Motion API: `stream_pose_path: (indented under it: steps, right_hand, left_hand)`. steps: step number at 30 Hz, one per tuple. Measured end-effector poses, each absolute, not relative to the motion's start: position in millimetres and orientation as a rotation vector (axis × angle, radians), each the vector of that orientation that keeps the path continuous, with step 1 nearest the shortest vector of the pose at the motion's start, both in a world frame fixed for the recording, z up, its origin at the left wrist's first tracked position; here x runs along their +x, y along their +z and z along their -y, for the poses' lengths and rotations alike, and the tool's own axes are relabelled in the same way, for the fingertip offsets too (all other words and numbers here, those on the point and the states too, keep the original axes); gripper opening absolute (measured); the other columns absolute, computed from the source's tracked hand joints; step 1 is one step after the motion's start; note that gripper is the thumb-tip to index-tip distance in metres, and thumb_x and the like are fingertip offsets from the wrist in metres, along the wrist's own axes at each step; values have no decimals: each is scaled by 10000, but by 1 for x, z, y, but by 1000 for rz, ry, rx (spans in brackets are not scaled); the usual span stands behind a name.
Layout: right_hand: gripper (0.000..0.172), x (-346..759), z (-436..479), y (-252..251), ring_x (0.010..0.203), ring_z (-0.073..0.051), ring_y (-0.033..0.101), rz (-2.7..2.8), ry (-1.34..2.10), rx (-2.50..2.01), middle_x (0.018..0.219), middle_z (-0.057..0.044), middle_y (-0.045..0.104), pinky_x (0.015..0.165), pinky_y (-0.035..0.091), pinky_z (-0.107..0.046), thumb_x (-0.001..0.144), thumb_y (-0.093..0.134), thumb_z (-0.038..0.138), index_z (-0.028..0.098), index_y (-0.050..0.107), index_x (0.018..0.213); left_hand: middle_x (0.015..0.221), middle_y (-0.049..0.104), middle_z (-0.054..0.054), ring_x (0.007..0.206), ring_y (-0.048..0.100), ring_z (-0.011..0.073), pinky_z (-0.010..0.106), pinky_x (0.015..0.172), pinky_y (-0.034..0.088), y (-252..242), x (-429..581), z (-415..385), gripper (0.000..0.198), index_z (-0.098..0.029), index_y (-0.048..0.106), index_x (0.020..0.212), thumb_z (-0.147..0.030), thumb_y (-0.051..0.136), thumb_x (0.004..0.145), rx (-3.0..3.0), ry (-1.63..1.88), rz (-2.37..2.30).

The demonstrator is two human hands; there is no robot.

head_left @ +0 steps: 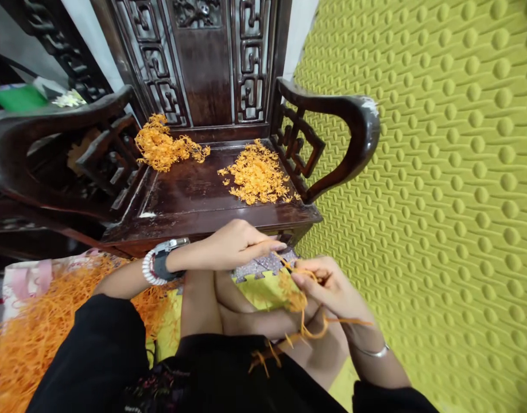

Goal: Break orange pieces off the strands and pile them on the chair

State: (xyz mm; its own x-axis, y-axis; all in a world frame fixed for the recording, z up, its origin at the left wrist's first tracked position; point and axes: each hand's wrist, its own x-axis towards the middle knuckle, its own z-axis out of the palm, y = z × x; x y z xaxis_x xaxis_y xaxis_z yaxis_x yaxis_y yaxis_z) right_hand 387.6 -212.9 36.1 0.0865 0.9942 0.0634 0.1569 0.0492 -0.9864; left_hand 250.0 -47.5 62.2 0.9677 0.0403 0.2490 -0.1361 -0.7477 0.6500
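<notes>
My left hand (235,245) is closed in a pinch on one end of a thin orange strand (306,324). Fingers of my right hand (330,281) are curled round the same strand, a little lower and to the right. From there it loops down over my lap, with short prongs sticking out along its length. Part of it near my fingers is blurred. On the wooden chair seat (181,195) ahead lie a pile of small loose orange pieces (259,175) and, to the left, a tangled orange clump (160,146).
A large heap of orange strands (43,315) spills beside my left arm, by a pale bag with pink handles (26,284). Curved chair armrests (360,129) flank the seat. Yellow textured matting (440,229) covers the right side. Something green (20,97) lies at far left.
</notes>
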Motion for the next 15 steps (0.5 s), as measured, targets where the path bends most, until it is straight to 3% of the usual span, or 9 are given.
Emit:
stream_pose_path:
  steps: [3,6,10,12,15]
  right_hand:
    - [539,375,242,28,402,-77,234,1303,1058,-1236,438,58,260,394,185,-246,828,590,534,210,347,472]
    - [503,368,257,13,410,-100,301,1133,751,-1311,436,37,326,401,232,-255,838,587,526,213,424,480]
    - [397,361,233,9,445,-89,302,817,371,-1419,515,39,380,415,244,-236,883,574,442,193,485,587]
    - [387,354,214,15,463,-84,291,797,295,-1415,532,45,367,430,244,-233,887,573,427,188,472,600]
    - [381,344,199,22,485,-86,300,847,227,-1433,543,41,372,451,250,-240,882,583,401,185,455,596]
  left_hand:
    - [456,347,-47,423,295,62,231,455,274,69,233,16,564,-175,371,485,-512,428,933,2104,622,-70]
    - [414,292,-62,381,254,62,225,419,266,75,224,-16,550,-188,388,493,-525,444,925,1783,1161,-342]
    - [640,536,-7,479,435,74,220,462,345,64,230,9,310,-192,618,876,-452,463,940,1782,730,-247]
    - [705,534,0,533,454,91,228,483,355,54,237,40,348,-222,588,1013,-501,390,952,1781,584,-156]
    - [834,578,47,708,536,154,280,600,416,43,248,77,517,-225,556,1024,-666,321,892,1924,576,-61]
